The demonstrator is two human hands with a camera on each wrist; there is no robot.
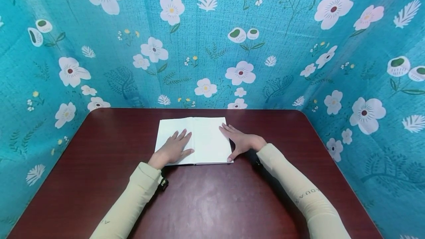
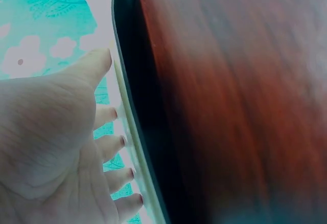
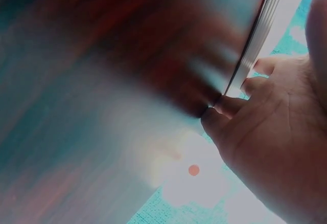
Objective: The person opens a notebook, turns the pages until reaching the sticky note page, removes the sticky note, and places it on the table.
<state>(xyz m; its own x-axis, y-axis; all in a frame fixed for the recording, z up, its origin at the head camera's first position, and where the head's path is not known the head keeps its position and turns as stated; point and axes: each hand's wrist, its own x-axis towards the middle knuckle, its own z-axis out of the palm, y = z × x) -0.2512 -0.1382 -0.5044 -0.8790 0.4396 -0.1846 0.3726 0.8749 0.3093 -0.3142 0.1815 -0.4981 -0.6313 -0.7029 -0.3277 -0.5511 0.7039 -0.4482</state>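
Note:
An opened book (image 1: 210, 139) with white pages lies on the table in the head view, its spine running away from me. My left hand (image 1: 173, 150) rests on the left page with its fingers spread and its thumb pointing to the centre fold. Over the book's right edge lies my right hand (image 1: 241, 141), thumb near the lower corner and fingers toward the upper part of the page. The left wrist view has the left hand (image 2: 56, 142) beside the book's edge and dark cover (image 2: 134, 81). The right wrist view catches the right hand's fingertips (image 3: 212, 120) at the page stack (image 3: 263, 27).
The dark red-brown table (image 1: 212, 202) reaches back to a blue flowered curtain (image 1: 206, 40), which also hangs along both sides. A dark band with a small device (image 1: 163, 183) sits at the left wrist.

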